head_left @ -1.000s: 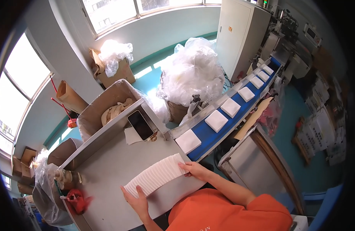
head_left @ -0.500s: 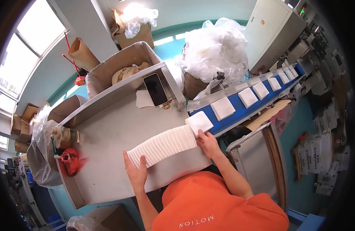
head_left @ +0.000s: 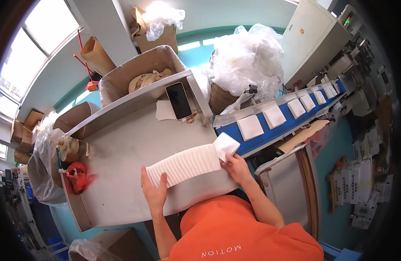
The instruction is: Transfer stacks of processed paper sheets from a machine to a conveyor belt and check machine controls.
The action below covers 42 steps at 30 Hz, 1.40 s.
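Note:
A long row of folded white napkins (head_left: 185,165) stands on edge, packed together, on the grey metal table (head_left: 117,152). My left hand (head_left: 154,193) rests against the row's left end, thumb apart from the outstretched fingers. At the other end, my right hand (head_left: 238,168) pinches one folded white napkin (head_left: 227,144) by its near corner. That napkin is tilted and meets the end of the row; the right fingertips are partly hidden. Just beyond it runs a blue conveyor belt (head_left: 270,135), with several spaced white napkins lying on it, the nearest napkin (head_left: 250,127) close to the belt's end.
A dark-screened phone (head_left: 178,101) and white sheets (head_left: 164,111) lie by the table's far corner. A red plastic bag (head_left: 78,177) and a clear jar (head_left: 74,148) sit at the left edge. Behind stand a lined bin (head_left: 144,61) and a heap of clear plastic (head_left: 248,61).
My right hand has drawn the napkin off the belt's end and tipped it up against the row. The belt's napkins have come nearer. My left hand stays at the row's left end.

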Each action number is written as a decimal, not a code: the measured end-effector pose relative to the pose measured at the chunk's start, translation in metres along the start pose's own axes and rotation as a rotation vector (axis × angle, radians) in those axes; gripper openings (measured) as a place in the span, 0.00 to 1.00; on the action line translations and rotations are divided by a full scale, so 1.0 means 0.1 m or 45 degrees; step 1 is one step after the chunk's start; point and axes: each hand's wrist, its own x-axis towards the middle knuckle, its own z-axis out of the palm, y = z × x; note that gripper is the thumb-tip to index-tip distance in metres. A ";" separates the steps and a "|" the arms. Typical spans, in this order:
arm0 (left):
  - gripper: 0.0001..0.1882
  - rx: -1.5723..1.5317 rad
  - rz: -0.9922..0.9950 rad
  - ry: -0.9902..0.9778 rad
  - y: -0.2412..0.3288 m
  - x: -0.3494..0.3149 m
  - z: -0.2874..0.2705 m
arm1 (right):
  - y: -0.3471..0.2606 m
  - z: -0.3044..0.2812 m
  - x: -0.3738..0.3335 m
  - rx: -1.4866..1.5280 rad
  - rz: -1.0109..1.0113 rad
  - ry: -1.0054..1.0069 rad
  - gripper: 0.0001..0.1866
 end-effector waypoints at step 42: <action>0.46 -0.025 -0.022 -0.096 0.09 -0.01 0.06 | 0.01 0.07 -0.04 -0.306 0.349 -0.356 0.20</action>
